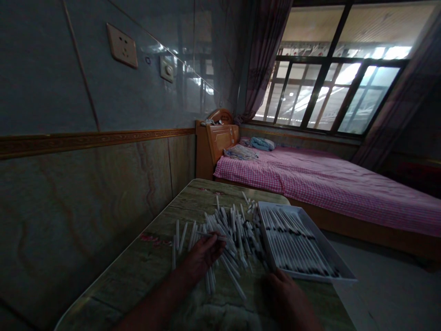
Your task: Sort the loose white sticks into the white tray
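Note:
Many slim white tubes (234,225) lie in a loose pile on the green marbled table (138,276). My left hand (206,250) is over the pile's near left part, its fingers pinched on a thin white tube (210,235). To the right, a shallow white box (324,234) holds two rows of tubes with dark tips, laid side by side. My right hand (279,282) is at the box's near left corner, fingers curled; what it holds, if anything, is too dark to make out.
A bed (310,179) with a pink checked cover and a wooden headboard (218,140) stands beyond the table. A tiled wall (86,197) runs along the left. The window (310,87) is at the back.

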`<state>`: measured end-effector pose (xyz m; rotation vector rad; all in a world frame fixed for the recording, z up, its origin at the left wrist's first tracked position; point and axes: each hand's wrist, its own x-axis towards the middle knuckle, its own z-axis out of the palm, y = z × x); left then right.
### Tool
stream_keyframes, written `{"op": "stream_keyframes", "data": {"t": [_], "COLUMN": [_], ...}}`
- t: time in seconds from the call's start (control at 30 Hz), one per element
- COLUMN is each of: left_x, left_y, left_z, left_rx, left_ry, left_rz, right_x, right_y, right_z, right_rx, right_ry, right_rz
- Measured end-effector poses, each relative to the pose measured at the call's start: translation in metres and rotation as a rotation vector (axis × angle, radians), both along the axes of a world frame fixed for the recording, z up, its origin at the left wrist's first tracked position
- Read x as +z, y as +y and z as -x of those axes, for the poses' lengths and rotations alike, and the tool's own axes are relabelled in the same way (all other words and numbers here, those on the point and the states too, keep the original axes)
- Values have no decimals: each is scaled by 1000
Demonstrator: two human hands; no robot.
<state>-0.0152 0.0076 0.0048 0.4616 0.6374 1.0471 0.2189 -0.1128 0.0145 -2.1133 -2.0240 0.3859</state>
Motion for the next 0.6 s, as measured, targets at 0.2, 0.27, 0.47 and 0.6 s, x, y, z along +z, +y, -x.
{"op": "stream_keyframes", "data": {"t": [0.2, 0.27, 0.47, 0.6], "left_x": [-1, -1, -2, -3], "left_y": [0, 0, 2, 2], "left_z": [-1, -1, 1, 0], "left_rx": [-5, -2, 13, 6], "left_ry": [0, -1, -6, -5], "left_rz": [9, 9, 12, 32], "right_x": [-8, -7, -7, -31], "right_y": [6, 6, -14, -23], "right_z": [2, 1, 12, 22], "right_rx": [-35, -36, 146, 130], "right_ry": [-28, 17, 283, 218], "right_rz": [-21, -23, 50, 56]}}
